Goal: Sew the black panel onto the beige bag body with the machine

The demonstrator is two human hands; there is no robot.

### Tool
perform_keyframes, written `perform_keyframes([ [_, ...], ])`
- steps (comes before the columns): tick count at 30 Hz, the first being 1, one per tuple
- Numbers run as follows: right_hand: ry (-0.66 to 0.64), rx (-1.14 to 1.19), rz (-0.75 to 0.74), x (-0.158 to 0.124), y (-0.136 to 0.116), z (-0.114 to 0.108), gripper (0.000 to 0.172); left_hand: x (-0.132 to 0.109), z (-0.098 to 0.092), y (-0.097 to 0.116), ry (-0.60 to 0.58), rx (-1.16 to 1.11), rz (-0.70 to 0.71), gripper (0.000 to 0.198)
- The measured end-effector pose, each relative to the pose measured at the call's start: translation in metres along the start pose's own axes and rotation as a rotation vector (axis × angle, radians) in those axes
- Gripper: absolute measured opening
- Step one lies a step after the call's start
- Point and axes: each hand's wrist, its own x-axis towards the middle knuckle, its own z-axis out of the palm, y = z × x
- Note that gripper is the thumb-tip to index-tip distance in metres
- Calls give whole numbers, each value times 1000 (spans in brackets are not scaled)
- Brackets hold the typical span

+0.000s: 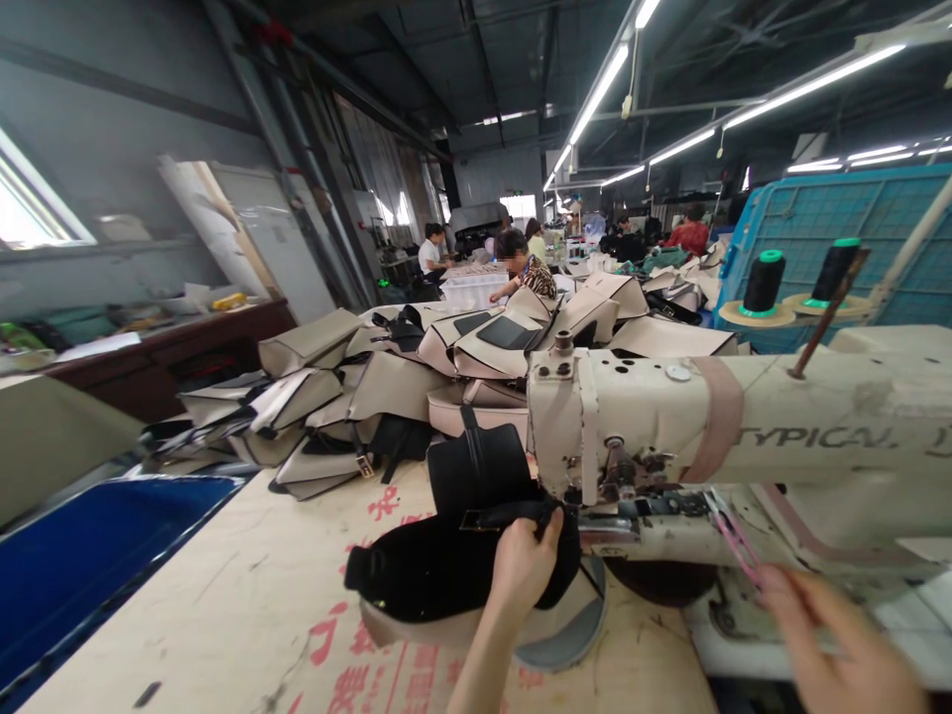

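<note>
My left hand (525,560) is closed on the upper edge of a black-and-beige bag (438,570), its thumb and forefinger pinching close to the sewing machine's needle area. The bag lies tilted against the machine's narrow arm, black lining facing me, with a grey-beige panel (561,635) beneath. A black flap with a strap (480,461) stands up behind it. On the right, my right hand (840,635), blurred, grips pink tweezers (736,535) whose metal tips point up toward the machine's lower arm. The cream sewing machine (669,407) hides where the bag meets the needle.
Beige bags (394,387) are heaped behind the wooden tabletop (245,585). A blue-lined bin (96,555) stands at the left. Black thread spools (769,288) sit atop the machine, before a blue mesh crate (840,238). A person (525,268) works farther back.
</note>
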Motion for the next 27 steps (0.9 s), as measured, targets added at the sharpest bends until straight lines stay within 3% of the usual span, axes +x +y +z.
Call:
perform_keyframes([
  [3, -487, 171, 26, -17, -70, 65, 39, 0, 0, 1, 6, 28, -1, 53],
  [5, -538, 111, 1, -18, -103, 99, 38, -1, -1, 2, 11, 44, -3, 54],
  [7, -529, 49, 4, -16, -120, 119, 38, -2, -1, 5, 14, 55, -1, 53],
  [10, -501, 43, 40, -16, -127, 128, 40, -5, -3, 8, 21, 67, 9, 51],
  [15, -464, 116, 110, -19, -125, 122, 39, -5, -4, 9, 11, 79, 27, 48],
  [22, -455, 400, 310, -14, -128, 129, 41, -6, -3, 11, 43, 112, 32, 49],
  [27, -374, 606, 561, -20, -132, 148, 51, -1, -1, 10, 63, 113, 30, 50],
])
